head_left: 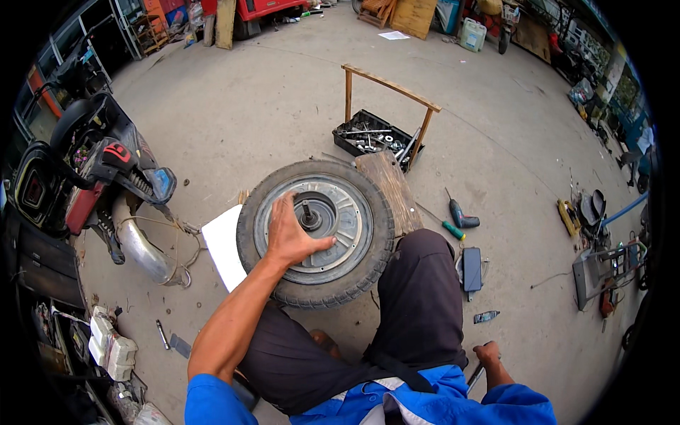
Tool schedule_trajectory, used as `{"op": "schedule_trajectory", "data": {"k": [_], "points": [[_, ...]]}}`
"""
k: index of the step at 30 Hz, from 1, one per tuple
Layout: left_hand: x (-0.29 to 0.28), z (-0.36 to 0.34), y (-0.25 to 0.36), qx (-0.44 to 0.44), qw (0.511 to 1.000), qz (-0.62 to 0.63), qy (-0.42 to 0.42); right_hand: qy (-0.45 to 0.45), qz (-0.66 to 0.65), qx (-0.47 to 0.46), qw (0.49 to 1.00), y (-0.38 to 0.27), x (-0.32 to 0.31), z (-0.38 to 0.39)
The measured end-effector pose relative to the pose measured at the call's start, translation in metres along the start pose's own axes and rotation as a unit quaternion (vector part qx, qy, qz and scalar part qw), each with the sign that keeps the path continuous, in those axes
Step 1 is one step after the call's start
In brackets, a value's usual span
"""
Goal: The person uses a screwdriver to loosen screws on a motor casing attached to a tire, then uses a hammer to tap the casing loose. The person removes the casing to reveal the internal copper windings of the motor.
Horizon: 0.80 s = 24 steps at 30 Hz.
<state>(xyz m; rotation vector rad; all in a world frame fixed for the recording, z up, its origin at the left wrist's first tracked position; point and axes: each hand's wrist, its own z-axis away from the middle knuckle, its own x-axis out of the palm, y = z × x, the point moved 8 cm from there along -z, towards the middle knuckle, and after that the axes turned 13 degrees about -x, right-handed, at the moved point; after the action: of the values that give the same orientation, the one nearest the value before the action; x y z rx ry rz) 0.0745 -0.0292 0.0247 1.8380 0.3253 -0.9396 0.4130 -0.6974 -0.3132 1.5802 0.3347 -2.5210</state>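
A wheel [372, 273] with a black tyre and a grey metal hub [354, 227] lies flat in front of me, by my knees. My left hand [292, 232] rests over the hub with thumb and fingers spread, around one side of its round recess. A short axle stub [307, 211] stands up in the centre, beside my fingers. Low on the right, my right hand [487, 352] is closed around a dark, bar-like tool, whose kind I cannot make out. A wooden board [391, 188] lies against the tyre's far right side.
Beyond the wheel sits a black toolbox [365, 138] of loose tools with a wooden handle frame [389, 86]. To the right lie a cordless drill [462, 214], a green-handled screwdriver [453, 230] and a phone [472, 269]. A partly dismantled scooter [106, 163] stands left.
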Motion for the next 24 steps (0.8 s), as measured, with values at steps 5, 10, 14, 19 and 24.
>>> {"op": "schedule_trajectory", "data": {"k": [5, 10, 14, 19, 24], "points": [[0.0, -0.001, -0.002, -0.007, 1.0, 0.016, 0.0, -0.112, -0.077, 0.04, 0.99, 0.014, 0.034, -0.002], [0.001, -0.001, -0.002, -0.006, 1.0, 0.01, -0.002, -0.098, -0.102, 0.045, 0.989, 0.005, 0.041, 0.008], [-0.001, -0.001, -0.002, -0.01, 1.0, 0.011, -0.004, -0.123, -0.099, 0.057, 0.986, -0.032, 0.017, 0.026], [-0.001, -0.001, -0.002, -0.015, 1.0, 0.011, -0.01, -0.122, -0.095, 0.051, 0.987, -0.036, 0.011, 0.027], [0.002, -0.003, 0.0, -0.027, 0.999, 0.012, -0.027, -0.112, -0.124, 0.066, 0.984, -0.005, 0.036, 0.014]]}}
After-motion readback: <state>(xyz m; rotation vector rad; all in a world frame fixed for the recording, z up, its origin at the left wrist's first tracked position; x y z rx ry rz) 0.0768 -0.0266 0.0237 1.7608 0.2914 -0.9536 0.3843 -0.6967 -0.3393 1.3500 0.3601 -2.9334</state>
